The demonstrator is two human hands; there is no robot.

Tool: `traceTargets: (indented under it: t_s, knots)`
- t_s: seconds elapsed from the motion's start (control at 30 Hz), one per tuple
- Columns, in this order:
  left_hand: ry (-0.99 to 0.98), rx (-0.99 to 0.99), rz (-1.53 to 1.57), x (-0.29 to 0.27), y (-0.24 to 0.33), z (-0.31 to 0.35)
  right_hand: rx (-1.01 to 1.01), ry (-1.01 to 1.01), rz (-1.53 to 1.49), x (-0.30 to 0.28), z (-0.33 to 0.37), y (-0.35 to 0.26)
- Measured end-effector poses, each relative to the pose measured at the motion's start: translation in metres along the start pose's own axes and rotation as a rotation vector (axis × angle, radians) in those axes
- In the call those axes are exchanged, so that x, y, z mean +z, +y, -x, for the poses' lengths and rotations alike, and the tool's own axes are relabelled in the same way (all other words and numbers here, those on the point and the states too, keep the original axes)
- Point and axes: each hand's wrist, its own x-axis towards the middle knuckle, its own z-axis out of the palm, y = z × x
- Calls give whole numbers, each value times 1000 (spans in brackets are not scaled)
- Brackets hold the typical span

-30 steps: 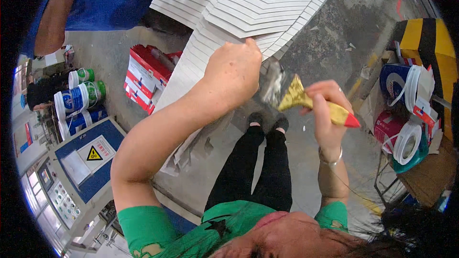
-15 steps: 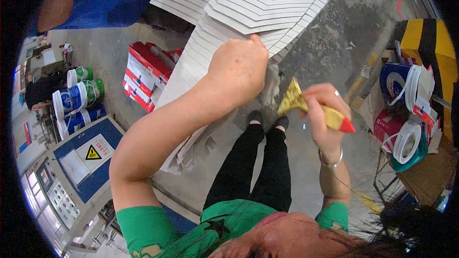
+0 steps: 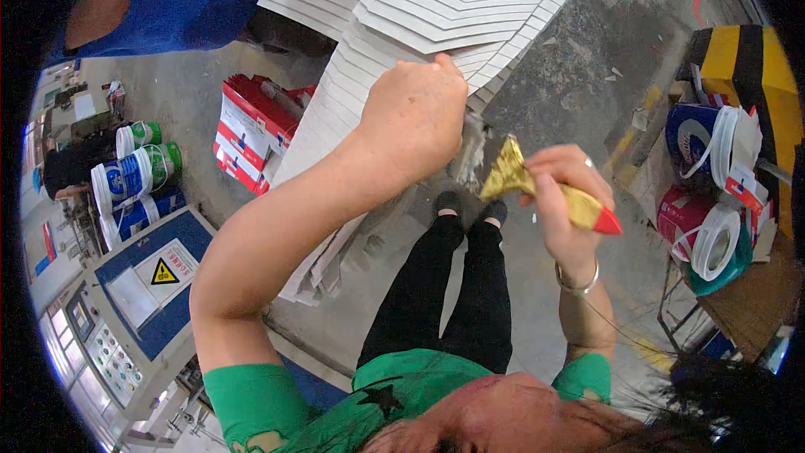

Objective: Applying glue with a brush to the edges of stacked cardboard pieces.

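My right hand (image 3: 568, 197) grips a paintbrush (image 3: 581, 205) with a yellow, red-tipped handle and crumpled gold wrapping around its wide end. The wrapped end points left, toward a smeared grey-white patch (image 3: 472, 153) below my other hand; whether that patch is bristles or something else is unclear. My left hand (image 3: 417, 113) is closed in a fist at the lower edge of the overlapping white sheets (image 3: 444, 0), which lie fanned in angled rows. Its fingertips are turned under and hidden, so what they hold cannot be seen.
A red-and-white carton (image 3: 243, 138) stands left of the sheets. Buckets (image 3: 122, 180) and a control panel (image 3: 151, 277) are farther left. On the right are more buckets (image 3: 713, 239) and a yellow-black striped block (image 3: 746, 67). Another person's blue garment (image 3: 184, 4) shows upper left.
The brush has turned slightly in my right hand, its gold end looking narrower and a little farther left. My left hand stays nearly in place beside the sheets.
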Motion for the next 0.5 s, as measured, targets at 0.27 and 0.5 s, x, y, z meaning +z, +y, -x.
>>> traceTargets:
  t_s: [0.27,0.5]
  knots:
    - [12,19,-20,2,1,2,11,29,-25,2,8,5]
    - [-39,-25,-10,-1,1,-3,34,45,-11,4,7,7]
